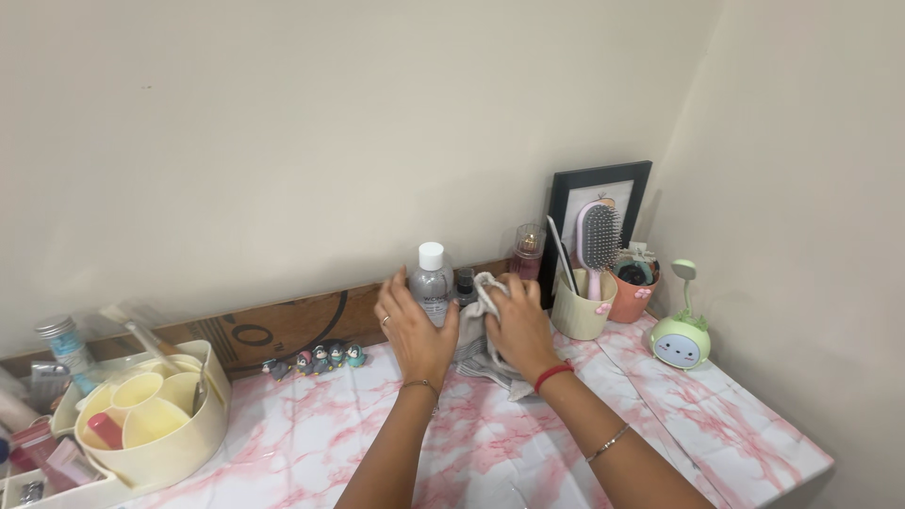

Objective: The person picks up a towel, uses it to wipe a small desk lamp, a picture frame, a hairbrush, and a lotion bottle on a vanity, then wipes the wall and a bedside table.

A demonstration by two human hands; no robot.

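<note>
A clear plastic bottle (432, 283) with a white cap and a pale label stands upright at the back of the pink marbled worktop (490, 443), close to the wall. The left hand (413, 330) wraps around the bottle, its grip clamped on the body, wrist bent upward. The right hand (517, 325) presses a crumpled grey cloth (483, 351) against the bottle's side, fingers bunched on the fabric.
</note>
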